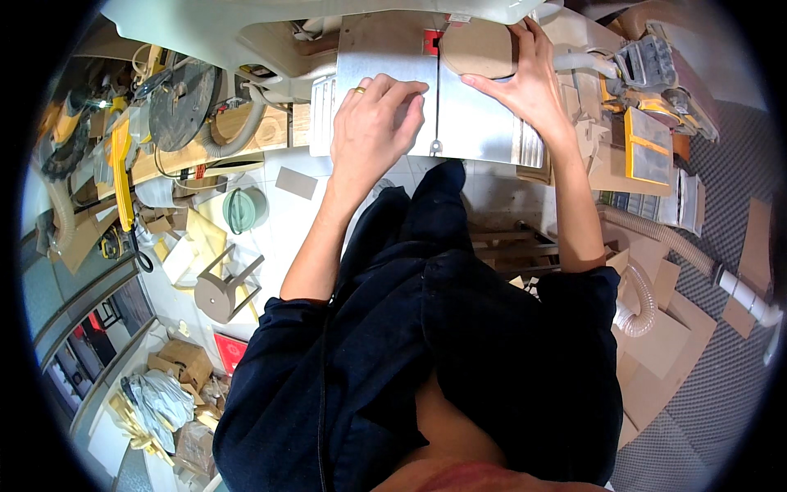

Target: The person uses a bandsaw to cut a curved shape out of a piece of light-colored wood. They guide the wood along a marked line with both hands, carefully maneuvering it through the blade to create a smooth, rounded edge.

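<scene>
A brown, rounded piece of fibreboard [479, 47] lies flat on the silvery metal table [479, 115] of a machine, beside a small red insert [431, 42]. My right hand [529, 78] grips its right edge, with the thumb along the near side and the fingers around the far right. My left hand [379, 115], with a ring on one finger, is over the left part of the table. Its fingers are loosely bent, the thumb stands apart from the index finger, and nothing shows in it. A thin slit runs from the insert toward the table's near edge.
A pale machine housing [188, 33] overhangs the far side. At left are a black disc [184, 107], a yellow tool [123, 168], a green bucket [243, 210] and a brown stool [221, 293]. Board sheets [668, 361] and a hose [668, 238] lie at right.
</scene>
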Demonstrator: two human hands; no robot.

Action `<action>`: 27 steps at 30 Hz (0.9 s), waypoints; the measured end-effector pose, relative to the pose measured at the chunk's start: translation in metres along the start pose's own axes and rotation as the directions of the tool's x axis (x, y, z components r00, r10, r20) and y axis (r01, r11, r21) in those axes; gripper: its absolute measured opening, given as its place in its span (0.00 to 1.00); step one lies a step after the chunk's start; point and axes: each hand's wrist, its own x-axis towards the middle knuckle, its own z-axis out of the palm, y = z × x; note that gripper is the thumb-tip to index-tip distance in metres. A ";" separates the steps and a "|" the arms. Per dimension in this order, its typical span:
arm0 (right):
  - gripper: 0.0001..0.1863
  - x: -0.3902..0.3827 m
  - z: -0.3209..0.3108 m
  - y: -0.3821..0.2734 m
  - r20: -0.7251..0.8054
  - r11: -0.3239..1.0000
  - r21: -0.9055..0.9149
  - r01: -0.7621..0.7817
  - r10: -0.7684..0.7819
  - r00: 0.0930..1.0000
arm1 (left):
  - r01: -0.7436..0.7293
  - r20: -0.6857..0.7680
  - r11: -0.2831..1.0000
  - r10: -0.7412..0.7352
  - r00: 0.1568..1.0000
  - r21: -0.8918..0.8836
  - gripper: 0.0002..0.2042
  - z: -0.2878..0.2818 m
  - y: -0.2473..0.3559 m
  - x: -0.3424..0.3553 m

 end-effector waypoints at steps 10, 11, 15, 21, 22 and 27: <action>0.63 0.000 0.001 -0.001 -0.001 1.000 -0.018 -0.020 0.020 1.000 | -0.002 0.005 1.000 0.002 1.000 0.003 0.07 0.000 0.000 0.000; 0.63 0.000 0.001 0.000 -0.005 1.000 -0.021 -0.014 0.014 1.000 | -0.006 0.002 1.000 0.006 1.000 0.008 0.07 0.000 0.000 0.000; 0.62 -0.001 0.002 0.001 -0.017 1.000 -0.025 0.005 -0.005 1.000 | -0.012 -0.004 1.000 0.012 1.000 0.012 0.07 0.000 -0.001 0.000; 0.62 -0.001 0.001 -0.001 -0.013 1.000 -0.027 -0.008 0.008 1.000 | -0.006 -0.003 1.000 0.006 1.000 0.012 0.07 0.001 0.000 0.000; 0.62 0.000 0.001 -0.001 -0.012 1.000 -0.026 -0.008 0.008 1.000 | -0.006 -0.004 1.000 0.006 1.000 0.013 0.07 0.001 0.000 0.000; 0.62 -0.002 0.002 0.000 -0.016 0.999 -0.036 -0.010 0.010 1.000 | -0.006 0.000 1.000 0.006 1.000 0.009 0.07 0.000 0.000 0.000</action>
